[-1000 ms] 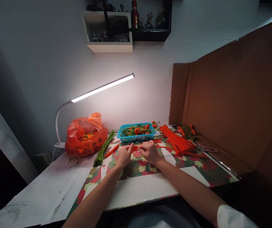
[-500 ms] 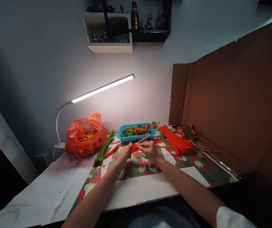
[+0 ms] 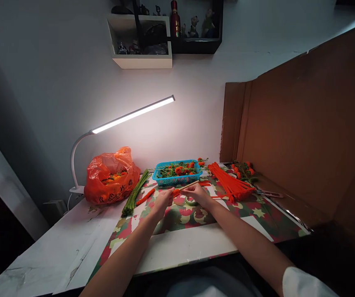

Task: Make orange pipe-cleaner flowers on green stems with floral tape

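Observation:
My left hand (image 3: 164,200) is closed on the near end of a thin wooden stick (image 3: 190,184), which slants up to the right. Around that stick, beside my left fingertips, sits a coil of orange pipe cleaner (image 3: 176,192). My right hand (image 3: 197,194) pinches at the stick just right of the coil; whether its fingers grip stick or pipe cleaner is hidden. An orange strand shows right of my right wrist. Below the right hand lies a roll of green tape (image 3: 191,202). A finished-looking orange coil (image 3: 145,197) rests on the table to the left.
Behind my hands stands a blue basket (image 3: 177,181) of orange flowers. Green stems (image 3: 134,194) and an orange plastic bag (image 3: 111,181) lie left. Loose orange pipe cleaners (image 3: 230,181), scissors (image 3: 272,194) and more flowers (image 3: 242,170) are right, near a cardboard wall (image 3: 301,123). A lamp (image 3: 134,114) lights the table.
The stick has tilted flatter, its far end moving right and down. The long orange strand that stretched right past the loose pipe cleaners now shows only as a short length near my right wrist.

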The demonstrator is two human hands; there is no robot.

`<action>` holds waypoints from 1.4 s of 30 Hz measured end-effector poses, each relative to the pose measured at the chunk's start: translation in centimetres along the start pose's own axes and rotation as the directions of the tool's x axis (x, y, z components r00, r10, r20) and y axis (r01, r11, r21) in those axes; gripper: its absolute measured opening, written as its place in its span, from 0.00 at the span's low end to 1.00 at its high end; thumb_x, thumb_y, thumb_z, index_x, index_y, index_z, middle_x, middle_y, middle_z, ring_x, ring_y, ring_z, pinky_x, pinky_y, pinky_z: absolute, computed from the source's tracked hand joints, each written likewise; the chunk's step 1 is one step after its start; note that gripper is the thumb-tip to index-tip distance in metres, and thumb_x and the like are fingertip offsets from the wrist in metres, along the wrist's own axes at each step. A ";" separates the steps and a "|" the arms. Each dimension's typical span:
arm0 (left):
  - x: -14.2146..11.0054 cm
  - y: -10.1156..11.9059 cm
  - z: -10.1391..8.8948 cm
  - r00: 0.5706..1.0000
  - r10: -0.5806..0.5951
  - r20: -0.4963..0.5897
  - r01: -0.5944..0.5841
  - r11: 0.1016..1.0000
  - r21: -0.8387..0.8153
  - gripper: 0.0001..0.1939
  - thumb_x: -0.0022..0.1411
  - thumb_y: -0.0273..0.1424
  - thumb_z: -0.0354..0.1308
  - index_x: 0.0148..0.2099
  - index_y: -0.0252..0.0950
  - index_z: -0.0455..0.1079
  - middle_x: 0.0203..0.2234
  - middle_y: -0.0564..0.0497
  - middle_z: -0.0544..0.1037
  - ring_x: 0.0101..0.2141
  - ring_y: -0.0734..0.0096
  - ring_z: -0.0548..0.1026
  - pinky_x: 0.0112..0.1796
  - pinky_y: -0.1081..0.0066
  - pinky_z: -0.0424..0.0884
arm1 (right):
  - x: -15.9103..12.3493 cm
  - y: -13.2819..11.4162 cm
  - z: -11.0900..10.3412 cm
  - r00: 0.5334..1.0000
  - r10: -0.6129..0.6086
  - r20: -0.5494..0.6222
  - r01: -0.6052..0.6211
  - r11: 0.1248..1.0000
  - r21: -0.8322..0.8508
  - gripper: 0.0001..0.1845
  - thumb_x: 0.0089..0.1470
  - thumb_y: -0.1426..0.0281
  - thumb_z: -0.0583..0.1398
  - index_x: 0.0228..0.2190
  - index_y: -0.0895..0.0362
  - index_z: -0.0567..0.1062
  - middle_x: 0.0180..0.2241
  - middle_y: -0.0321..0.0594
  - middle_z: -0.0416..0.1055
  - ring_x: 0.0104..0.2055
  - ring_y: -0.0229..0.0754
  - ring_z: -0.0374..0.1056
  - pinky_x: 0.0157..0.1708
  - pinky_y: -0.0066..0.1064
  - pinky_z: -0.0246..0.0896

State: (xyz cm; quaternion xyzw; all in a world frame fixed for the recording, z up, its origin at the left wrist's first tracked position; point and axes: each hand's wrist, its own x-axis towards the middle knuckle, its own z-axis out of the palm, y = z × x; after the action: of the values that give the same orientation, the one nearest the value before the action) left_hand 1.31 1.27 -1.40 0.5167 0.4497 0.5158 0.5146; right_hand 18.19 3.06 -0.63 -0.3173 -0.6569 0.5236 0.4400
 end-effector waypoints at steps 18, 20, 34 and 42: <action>-0.9 1.2 -1.4 0.923 0.308 0.230 -0.367 0.525 0.768 0.25 0.59 0.45 0.46 0.16 0.35 0.63 0.10 0.56 0.54 0.16 0.77 0.50 0.22 0.72 0.41 | -0.9 -0.7 -0.2 0.959 -0.282 0.012 0.196 0.637 -0.746 0.06 0.46 0.66 0.64 0.21 0.53 0.79 0.23 0.35 0.75 0.30 0.38 0.66 0.39 0.34 0.45; -0.8 1.1 -1.4 0.930 0.302 0.211 -0.352 0.559 0.751 0.25 0.58 0.47 0.47 0.18 0.35 0.65 0.10 0.56 0.56 0.16 0.76 0.52 0.22 0.72 0.42 | -1.0 -0.8 -0.1 0.939 -0.344 0.005 0.212 0.568 -0.795 0.09 0.49 0.64 0.63 0.22 0.53 0.78 0.23 0.35 0.74 0.31 0.38 0.65 0.40 0.35 0.42; -0.6 0.5 -1.4 0.944 0.183 0.274 -0.329 0.577 0.748 0.24 0.61 0.47 0.43 0.26 0.34 0.68 0.16 0.56 0.58 0.20 0.74 0.55 0.23 0.73 0.47 | -1.1 -0.5 -0.3 0.871 -0.492 -0.014 0.232 0.436 -0.870 0.16 0.56 0.61 0.58 0.21 0.55 0.76 0.23 0.34 0.73 0.29 0.35 0.61 0.38 0.35 0.37; -0.9 0.0 -0.9 0.944 0.177 0.278 -0.329 0.553 0.765 0.24 0.60 0.49 0.44 0.21 0.36 0.60 0.14 0.57 0.58 0.19 0.74 0.56 0.22 0.74 0.48 | -1.1 -0.1 -0.3 0.827 -0.562 -0.002 0.260 0.386 -0.885 0.15 0.56 0.63 0.58 0.21 0.56 0.74 0.24 0.35 0.73 0.30 0.37 0.61 0.39 0.35 0.37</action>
State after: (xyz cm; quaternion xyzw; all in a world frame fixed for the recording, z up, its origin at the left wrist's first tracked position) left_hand 0.40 0.47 -1.50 0.7932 0.5086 0.2809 0.1824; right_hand 18.91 2.20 -0.74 -0.3922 -0.8086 -0.0548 0.4351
